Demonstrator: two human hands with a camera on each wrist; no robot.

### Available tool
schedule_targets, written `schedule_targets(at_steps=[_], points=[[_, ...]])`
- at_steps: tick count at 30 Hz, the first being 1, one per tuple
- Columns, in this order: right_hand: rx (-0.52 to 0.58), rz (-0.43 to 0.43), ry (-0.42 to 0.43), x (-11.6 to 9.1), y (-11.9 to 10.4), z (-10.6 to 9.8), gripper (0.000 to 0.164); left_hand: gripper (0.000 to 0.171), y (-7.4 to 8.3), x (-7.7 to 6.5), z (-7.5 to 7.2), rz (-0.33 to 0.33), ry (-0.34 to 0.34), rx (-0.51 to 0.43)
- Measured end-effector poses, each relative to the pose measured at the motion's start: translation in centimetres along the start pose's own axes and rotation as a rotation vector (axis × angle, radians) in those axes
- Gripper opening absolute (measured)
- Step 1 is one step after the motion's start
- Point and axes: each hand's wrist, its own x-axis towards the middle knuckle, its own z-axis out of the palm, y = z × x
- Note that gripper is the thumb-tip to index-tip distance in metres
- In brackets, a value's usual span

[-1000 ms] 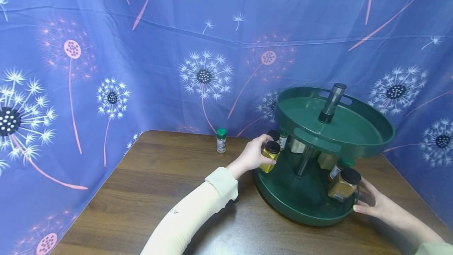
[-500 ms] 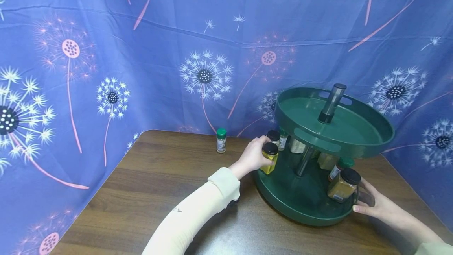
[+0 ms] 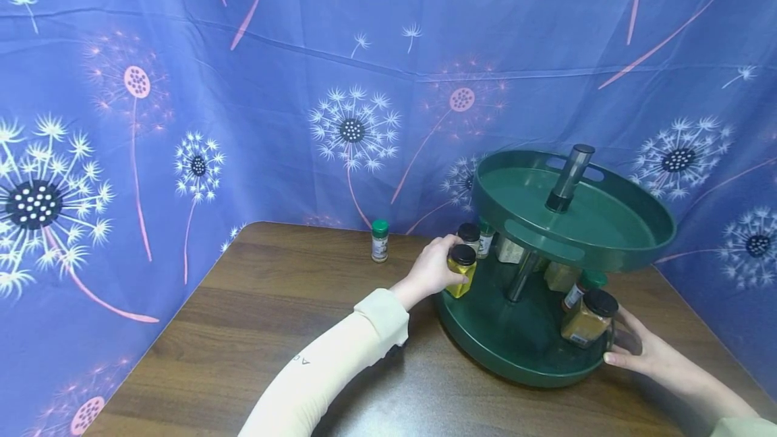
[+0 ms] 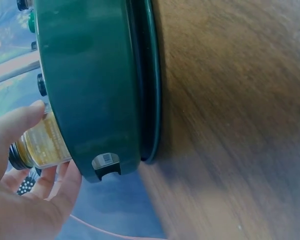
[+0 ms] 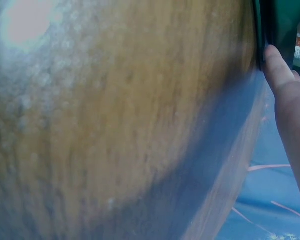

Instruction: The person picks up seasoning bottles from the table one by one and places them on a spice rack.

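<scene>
My left hand [image 3: 432,268] holds a spice jar [image 3: 463,283] of yellow contents with a black lid, at the left side of the lower tier of a green two-tier lazy Susan [image 3: 528,371]. In the left wrist view, thumb and fingers lie on either side of the jar [image 4: 46,140], whose base is partly hidden by the tier's wall. On the right, my right hand [image 3: 643,349] grips the lower tier's rim, its thumb on the outside; some fingers are hidden. Just inside that rim stands a black-lidded jar of brown spice [image 3: 587,321].
Several more jars stand on the lower tier, including a green-lidded one [image 3: 573,294] and a black-lidded one [image 3: 469,235]. A green-capped shaker [image 3: 379,241] stands on the wooden table [image 3: 273,288] at the back. The upper tier [image 3: 607,214] overhangs the lower one. Patterned blue cloth hangs behind.
The yellow jar in my left hand has shifted slightly left and its lid has dropped a little. My right hand and the lazy Susan have hardly moved.
</scene>
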Motion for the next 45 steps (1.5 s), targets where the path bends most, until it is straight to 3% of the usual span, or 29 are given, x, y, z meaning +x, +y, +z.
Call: schedule_targets(at_steps=[4, 10, 16, 22, 31, 37, 45], points=[[-0.010, 0.038, -0.004, 0.1, -0.2, -0.1, 0.089, 0.065, 0.0, -0.1, -0.1, -0.004, 0.003, -0.007], [0.007, 0.008, -0.008, 0.3, -0.2, -0.2, 0.089, 0.073, 0.2, -0.4, -1.0, 0.003, -0.014, -0.071], [-0.005, -0.022, 0.017, 0.1, 0.2, -0.1, 0.088, 0.085, 0.2, -0.6, -2.8, 0.020, 0.001, -0.106], [-0.007, -0.058, 0.025, 0.0, 0.4, -0.1, 0.088, 0.089, -0.4, -0.4, -5.1, 0.039, 0.050, -0.060], [-0.014, -0.035, 0.021, 0.0, 0.2, 0.0, 0.087, 0.087, -2.8, -0.2, -7.7, 0.068, 0.084, -0.047], [-0.003, 0.039, -0.010, 0.2, -0.2, -0.2, 0.086, 0.086, -5.1, -0.1, -8.9, 0.036, 0.113, -0.055], [-0.008, 0.026, 0.005, 0.2, -0.3, -0.1, 0.086, 0.084, -8.5, -0.2, -9.9, 0.020, 0.123, -0.104]])
